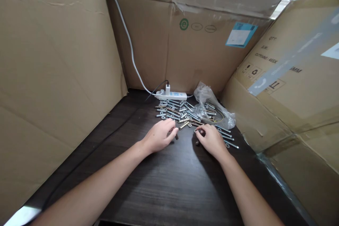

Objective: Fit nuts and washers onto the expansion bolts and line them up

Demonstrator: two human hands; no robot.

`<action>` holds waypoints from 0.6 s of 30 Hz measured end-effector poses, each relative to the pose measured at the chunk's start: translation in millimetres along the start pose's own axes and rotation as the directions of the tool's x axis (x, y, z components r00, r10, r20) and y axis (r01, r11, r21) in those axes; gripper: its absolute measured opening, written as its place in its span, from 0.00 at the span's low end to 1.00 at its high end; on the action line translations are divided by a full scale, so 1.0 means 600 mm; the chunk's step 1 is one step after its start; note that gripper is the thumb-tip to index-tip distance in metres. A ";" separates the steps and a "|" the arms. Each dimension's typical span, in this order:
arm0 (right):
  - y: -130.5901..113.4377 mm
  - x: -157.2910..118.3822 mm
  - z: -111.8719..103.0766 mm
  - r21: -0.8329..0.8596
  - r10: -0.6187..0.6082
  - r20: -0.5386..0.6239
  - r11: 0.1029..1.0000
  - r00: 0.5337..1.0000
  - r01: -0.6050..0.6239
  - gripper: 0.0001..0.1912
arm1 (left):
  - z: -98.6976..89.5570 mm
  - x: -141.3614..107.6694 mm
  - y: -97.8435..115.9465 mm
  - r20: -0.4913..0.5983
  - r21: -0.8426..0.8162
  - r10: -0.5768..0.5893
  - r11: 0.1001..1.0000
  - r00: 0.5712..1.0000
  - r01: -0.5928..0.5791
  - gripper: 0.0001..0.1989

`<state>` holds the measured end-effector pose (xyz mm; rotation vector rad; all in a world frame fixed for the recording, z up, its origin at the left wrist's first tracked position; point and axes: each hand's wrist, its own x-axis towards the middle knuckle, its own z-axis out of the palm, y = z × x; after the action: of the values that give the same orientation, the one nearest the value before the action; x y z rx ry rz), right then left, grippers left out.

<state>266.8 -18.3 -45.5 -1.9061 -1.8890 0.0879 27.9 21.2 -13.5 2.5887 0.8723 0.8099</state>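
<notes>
My left hand (pixel 161 135) is closed in a pinch over the near edge of the hardware pile, and a short dark bolt (pixel 177 136) pokes out below its fingertips. Across a small gap, my right hand (pixel 210 138) pinches a small shiny washer (pixel 195 130) between thumb and fingers. Just beneath that hand a dark nut (pixel 197 143) shows; whether it touches the fingers I cannot tell. Between and beyond the hands lie many silver and brass-coloured bolts (pixel 173 117), with nuts and washers among them. Several long bolts (pixel 231 144) lie to the right of my right hand.
A crumpled clear plastic bag (pixel 209 99) rests behind the pile, partly over some bolts. At the back a white power strip (pixel 172 95) holds a plugged charger. A black cable (pixel 106 139) crosses the dark table (pixel 164 190) on the left. Cardboard walls (pixel 148 49) surround three sides.
</notes>
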 end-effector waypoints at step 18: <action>0.002 0.010 0.014 -0.100 -0.011 0.029 0.995 1.000 0.013 0.07 | 0.007 0.000 0.003 0.100 0.094 0.065 0.993 0.993 -0.074 0.10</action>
<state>265.4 -10.4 -51.7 -1.9686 -1.9571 0.0161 31.4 19.3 -15.9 2.7314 0.8168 0.6692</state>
